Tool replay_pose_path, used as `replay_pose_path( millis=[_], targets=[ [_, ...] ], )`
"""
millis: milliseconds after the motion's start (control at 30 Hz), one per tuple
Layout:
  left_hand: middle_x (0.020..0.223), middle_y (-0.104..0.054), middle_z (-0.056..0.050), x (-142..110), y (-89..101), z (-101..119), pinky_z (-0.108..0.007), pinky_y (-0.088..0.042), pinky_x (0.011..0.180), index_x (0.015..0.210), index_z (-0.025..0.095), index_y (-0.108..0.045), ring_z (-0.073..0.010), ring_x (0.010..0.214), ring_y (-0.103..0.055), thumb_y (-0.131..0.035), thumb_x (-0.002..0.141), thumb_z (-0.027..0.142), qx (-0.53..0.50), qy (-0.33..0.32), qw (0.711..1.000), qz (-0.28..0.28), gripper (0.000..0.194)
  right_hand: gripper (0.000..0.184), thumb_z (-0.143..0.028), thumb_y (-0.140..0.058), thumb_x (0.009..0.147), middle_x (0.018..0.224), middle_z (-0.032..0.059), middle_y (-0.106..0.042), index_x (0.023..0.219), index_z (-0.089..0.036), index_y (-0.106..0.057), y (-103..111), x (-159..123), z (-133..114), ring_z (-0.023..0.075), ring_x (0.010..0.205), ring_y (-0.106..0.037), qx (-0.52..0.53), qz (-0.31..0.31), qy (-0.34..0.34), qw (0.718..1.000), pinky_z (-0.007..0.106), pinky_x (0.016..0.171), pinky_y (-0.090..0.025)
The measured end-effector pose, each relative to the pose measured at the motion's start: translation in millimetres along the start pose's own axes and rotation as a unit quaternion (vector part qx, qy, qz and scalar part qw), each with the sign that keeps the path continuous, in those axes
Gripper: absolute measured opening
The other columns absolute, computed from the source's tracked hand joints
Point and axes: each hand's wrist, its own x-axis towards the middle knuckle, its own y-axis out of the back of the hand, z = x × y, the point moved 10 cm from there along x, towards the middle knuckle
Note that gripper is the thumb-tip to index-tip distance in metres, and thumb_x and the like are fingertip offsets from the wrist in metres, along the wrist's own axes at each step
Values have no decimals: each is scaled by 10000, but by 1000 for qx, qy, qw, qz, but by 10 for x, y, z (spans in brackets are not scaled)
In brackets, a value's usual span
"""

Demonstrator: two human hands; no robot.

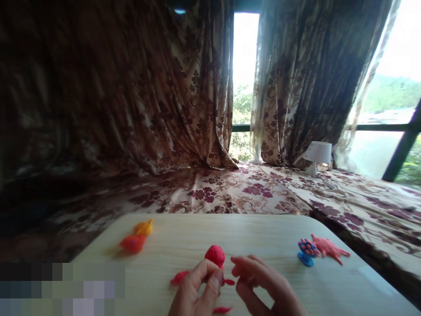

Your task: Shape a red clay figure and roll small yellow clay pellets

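The thumb and forefinger of the left hand [199, 289] are pressed together in a pinch, and a red lump [215, 254] is held at its lower end, just above the fingertips; the exact contact is covered by the fingers. The right hand [269, 285] is held just beside it, with its fingers loosely curled and the thumb set apart from the forefinger; nothing is seen to be gripped there.

If the pinch is tightened too much, the lump could be flattened or its narrow lower end torn, as the material appears soft. If the hold is too slack, the lump could be tipped over and dropped, since most of its bulk is carried above the fingertips. The small pieces around could also be squashed or stuck to a lowered hand: a red piece [179, 278] is placed by the left knuckles, a flat red bit [229, 282] between the hands, and a thin red strip [222, 310] nearer the body.

Farther out on the table [263, 232], an orange-red shape [133, 244] and a yellow shape [143, 227] are set at the left, and a blue stand-like figure [306, 256] and a pink flat shape [330, 249] at the right.
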Motion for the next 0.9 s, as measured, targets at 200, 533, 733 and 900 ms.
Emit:
replay_pose_path(
  millis=[200, 533, 733, 900],
  targets=[
    [629, -543, 3, -22, -29, 169, -245, -414, 637, 689, 163, -571, -135, 637, -497, -546, 780, 455, -20, -19, 999, 16, 307, 225, -419, -603, 813, 741, 23, -662, 956, -261, -676, 264, -96, 223, 134, 631, -625, 99, 51, -78, 991, 172, 553, -512],
    [598, -478, 8, -45, -255, 94, -204, -395, 428, 670, 154, -584, -142, 592, -450, -540, 753, 433, -4, 32, 999, 40, 294, 254, -402, -660, 770, 789, 35, -653, 962, -236, -672, 161, -246, 506, 123, 631, -619, 137, 56, -94, 985, 167, 572, -510],
    [553, -479, 11, -38, -333, 114, -195, -357, 435, 604, 152, -574, -128, 564, -444, -545, 734, 396, 9, 19, 999, 36, 279, 102, -282, -606, 818, 704, 21, -593, 785, -203, -660, 181, -152, 385, 125, 643, -605, 89, 21, -25, 996, 162, 585, -488],
    [556, -484, 11, -42, -397, 95, -201, -356, 457, 604, 148, -573, -118, 551, -428, -530, 742, 406, 10, 29, 1000, 6, 295, 69, -227, -591, 814, 746, 16, -577, 850, -197, -642, 155, -140, 308, 105, 585, -572, 72, 9, -22, 997, 170, 530, -460]
  ],
)
